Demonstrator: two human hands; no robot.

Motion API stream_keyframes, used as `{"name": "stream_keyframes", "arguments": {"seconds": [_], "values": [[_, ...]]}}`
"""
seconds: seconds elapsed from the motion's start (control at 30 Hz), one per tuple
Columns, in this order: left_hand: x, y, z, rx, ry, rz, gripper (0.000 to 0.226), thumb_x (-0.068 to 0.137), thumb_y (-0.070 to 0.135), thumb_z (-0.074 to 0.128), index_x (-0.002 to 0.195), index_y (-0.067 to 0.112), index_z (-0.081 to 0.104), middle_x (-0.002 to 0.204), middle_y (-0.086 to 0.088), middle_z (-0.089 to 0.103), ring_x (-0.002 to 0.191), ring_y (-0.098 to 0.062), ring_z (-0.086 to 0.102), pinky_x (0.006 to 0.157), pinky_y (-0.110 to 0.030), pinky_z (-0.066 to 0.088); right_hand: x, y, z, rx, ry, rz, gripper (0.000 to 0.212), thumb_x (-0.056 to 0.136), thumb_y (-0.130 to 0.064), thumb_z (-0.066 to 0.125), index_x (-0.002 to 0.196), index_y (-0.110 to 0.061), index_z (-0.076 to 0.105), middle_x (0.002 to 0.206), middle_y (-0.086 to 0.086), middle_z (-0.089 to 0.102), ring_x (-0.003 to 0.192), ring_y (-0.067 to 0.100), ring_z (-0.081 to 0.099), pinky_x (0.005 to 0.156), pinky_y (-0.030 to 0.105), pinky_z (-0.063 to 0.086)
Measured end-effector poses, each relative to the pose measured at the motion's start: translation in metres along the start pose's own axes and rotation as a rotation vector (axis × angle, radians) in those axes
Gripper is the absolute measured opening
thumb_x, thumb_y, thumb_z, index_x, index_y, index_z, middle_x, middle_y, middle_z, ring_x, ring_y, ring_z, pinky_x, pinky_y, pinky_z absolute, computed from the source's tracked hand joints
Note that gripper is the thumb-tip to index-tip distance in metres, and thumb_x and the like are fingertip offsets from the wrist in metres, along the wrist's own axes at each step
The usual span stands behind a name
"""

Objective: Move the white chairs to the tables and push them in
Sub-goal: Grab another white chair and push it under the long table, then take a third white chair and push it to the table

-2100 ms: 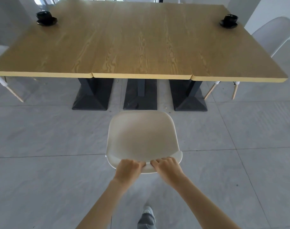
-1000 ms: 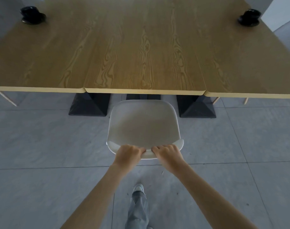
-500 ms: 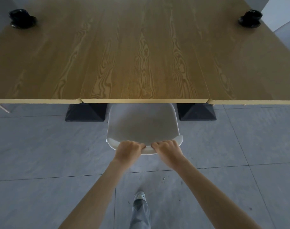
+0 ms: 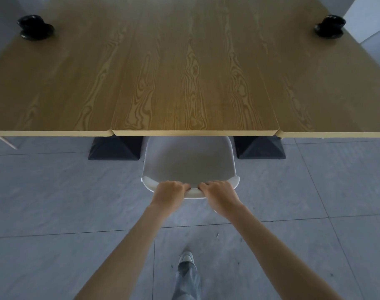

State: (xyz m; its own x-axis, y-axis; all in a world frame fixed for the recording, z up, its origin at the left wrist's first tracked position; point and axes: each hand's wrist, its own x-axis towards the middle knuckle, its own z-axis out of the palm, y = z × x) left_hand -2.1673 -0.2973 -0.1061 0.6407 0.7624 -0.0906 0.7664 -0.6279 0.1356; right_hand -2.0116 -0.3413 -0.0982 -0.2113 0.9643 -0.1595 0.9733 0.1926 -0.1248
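Note:
A white plastic chair [image 4: 188,163] stands in front of me, its seat partly under the near edge of the wooden table [image 4: 184,83]. My left hand [image 4: 169,194] and my right hand [image 4: 219,195] both grip the top rim of the chair's backrest, side by side with knuckles nearly touching. The front of the seat is hidden beneath the middle tabletop panel. The chair's legs are out of sight.
Two black table bases [image 4: 114,148] [image 4: 259,148] flank the chair. Black cups on saucers sit at the far left [image 4: 34,28] and far right [image 4: 330,26] of the tabletop. Another white chair [image 4: 377,46] stands at the right edge. My foot [image 4: 185,259] is on the grey tiled floor.
The chair has slid forward from open floor to partly under the table edge, with both hands holding the backrest throughout. I have stepped closer to the table.

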Motion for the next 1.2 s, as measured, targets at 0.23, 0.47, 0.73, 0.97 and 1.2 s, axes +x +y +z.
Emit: {"name": "stream_keyframes", "arguments": {"seconds": [0.23, 0.47, 0.73, 0.97, 1.2], "values": [[-0.03, 0.005, -0.02, -0.277, 0.109, -0.118, 0.064, 0.077, 0.038, 0.065, 0.135, 0.016, 0.046, 0.133, 0.0, 0.057, 0.123, -0.019, 0.052, 0.101, -0.031, 0.037, -0.017, -0.021, -0.024, 0.373, -0.059, 0.161, 0.055, 0.084, -0.04, 0.058, 0.133, -0.018, 0.044, 0.128, 0.0, 0.059, 0.12, 0.022, 0.05, 0.101, 0.033, 0.035], [-0.116, 0.003, -0.062, -0.602, 0.474, -0.553, 0.047, 0.085, 0.023, 0.056, 0.13, 0.013, 0.049, 0.129, -0.006, 0.055, 0.113, -0.024, 0.056, 0.086, -0.029, 0.043, -0.045, -0.087, -0.065, 0.771, 0.125, 0.134, 0.043, 0.092, -0.026, 0.05, 0.134, -0.017, 0.042, 0.125, 0.003, 0.06, 0.114, 0.02, 0.057, 0.094, 0.035, 0.046], [-0.224, -0.031, -0.101, -0.955, 0.468, -0.939, 0.06, 0.087, 0.044, 0.049, 0.137, 0.012, 0.039, 0.136, -0.014, 0.052, 0.122, -0.029, 0.05, 0.1, -0.034, 0.035, -0.063, -0.207, -0.105, 0.921, 0.076, -0.149, 0.045, 0.094, -0.03, 0.047, 0.137, -0.018, 0.038, 0.12, 0.001, 0.062, 0.103, 0.017, 0.061, 0.089, 0.03, 0.044], [-0.328, -0.118, -0.122, -1.109, 0.661, -1.143, 0.051, 0.089, 0.036, 0.053, 0.132, 0.01, 0.044, 0.118, -0.01, 0.057, 0.099, -0.026, 0.06, 0.088, -0.036, 0.042, -0.032, -0.326, -0.123, 0.91, -0.022, -0.363, 0.049, 0.092, -0.032, 0.052, 0.137, -0.018, 0.038, 0.123, 0.002, 0.06, 0.1, 0.019, 0.062, 0.091, 0.033, 0.045], [-0.409, -0.254, -0.145, -1.09, 0.892, -1.209, 0.037, 0.093, 0.024, 0.05, 0.127, 0.009, 0.049, 0.108, -0.004, 0.057, 0.091, -0.021, 0.057, 0.081, -0.03, 0.037, 0.048, -0.476, -0.123, 0.862, -0.088, -0.511, 0.049, 0.093, -0.029, 0.052, 0.138, -0.017, 0.037, 0.123, 0.002, 0.06, 0.1, 0.02, 0.06, 0.087, 0.028, 0.042]]}}
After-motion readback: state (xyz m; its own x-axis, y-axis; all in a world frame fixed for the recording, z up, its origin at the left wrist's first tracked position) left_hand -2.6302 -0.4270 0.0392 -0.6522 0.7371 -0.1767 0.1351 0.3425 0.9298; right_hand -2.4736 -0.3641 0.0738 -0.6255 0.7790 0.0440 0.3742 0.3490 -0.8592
